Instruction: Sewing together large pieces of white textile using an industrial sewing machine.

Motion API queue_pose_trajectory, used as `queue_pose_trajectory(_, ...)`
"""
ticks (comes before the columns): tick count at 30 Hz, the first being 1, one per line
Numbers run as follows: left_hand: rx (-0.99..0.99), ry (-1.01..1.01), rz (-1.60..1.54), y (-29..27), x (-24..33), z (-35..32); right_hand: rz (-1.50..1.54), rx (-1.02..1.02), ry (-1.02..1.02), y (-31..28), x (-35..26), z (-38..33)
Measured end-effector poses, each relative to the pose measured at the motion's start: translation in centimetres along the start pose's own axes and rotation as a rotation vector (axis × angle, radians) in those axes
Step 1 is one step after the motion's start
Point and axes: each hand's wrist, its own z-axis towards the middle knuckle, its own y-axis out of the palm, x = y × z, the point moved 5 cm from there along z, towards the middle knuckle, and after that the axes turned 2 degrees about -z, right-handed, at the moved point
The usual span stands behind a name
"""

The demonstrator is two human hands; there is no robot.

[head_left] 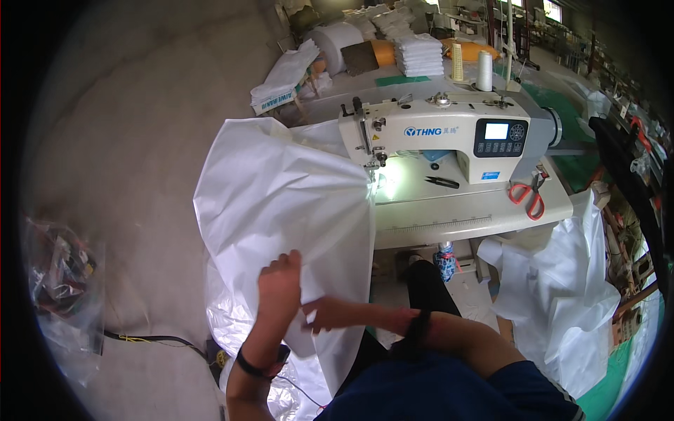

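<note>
A large sheet of white fabric (281, 186) hangs from the sewing machine (435, 130) down toward my lap, its upper right edge lying by the lit needle area. My left hand (279, 281) is over the lower part of the sheet, its fingers curled and closed on the fabric. Just right of it and lower, my right hand (324, 314) reaches across from the right and pinches a bit of the white fabric between its fingers. The exact grip of both hands is partly hidden.
Black thread snips (442, 182) and red-handled scissors (528, 200) lie on the machine table (449, 228). Thread cones (484, 70) stand behind the machine. More white fabric (554, 302) hangs at the right. A clear plastic bag (64, 281) lies at the far left.
</note>
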Motion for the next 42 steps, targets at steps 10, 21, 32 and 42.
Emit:
queue_pose_trajectory(10,0.382,0.326,-0.132,-5.4,0.6,-0.4,1.059,1.005,-0.187,-12.2,3.3,-1.4)
queue_pose_trajectory(21,-0.117,0.161,-0.232,5.4,7.3,-7.0,-0.130,-0.375,-0.466,16.5,1.0,-2.2)
queue_pose_trajectory(32,0.055,-0.108,-0.437,9.6,4.4,-13.0,-0.240,0.051,0.160,10.2,1.5,-8.3)
queue_pose_trajectory(42,-0.188,0.269,-0.299,9.2,7.0,-12.8,0.372,0.416,0.012,7.8,9.0,-6.2)
